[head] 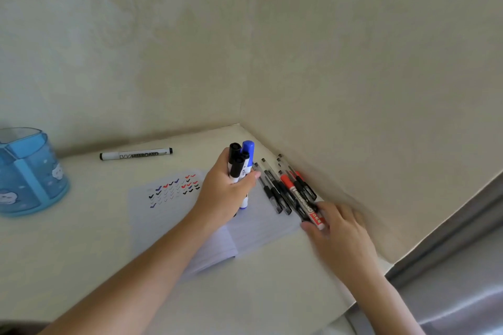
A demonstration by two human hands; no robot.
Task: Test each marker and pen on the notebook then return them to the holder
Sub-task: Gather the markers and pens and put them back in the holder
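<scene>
My left hand [227,189] grips an upright bundle of markers [242,163] with black and blue caps above the open notebook [253,226]. The notebook's left page carries rows of black, red and blue check marks [174,189]. To the right, several clear pens [275,190] and a red-capped whiteboard marker [302,200] lie in a heap by the wall corner. My right hand [337,228] is blurred and pinches the lower end of the red marker. The blue holder [30,174] stands at the far left.
A lone black whiteboard marker [136,154] lies near the back wall between the holder and the notebook. The white table [81,239] meets two walls at the corner behind the pens. A grey surface [462,266] borders the table on the right.
</scene>
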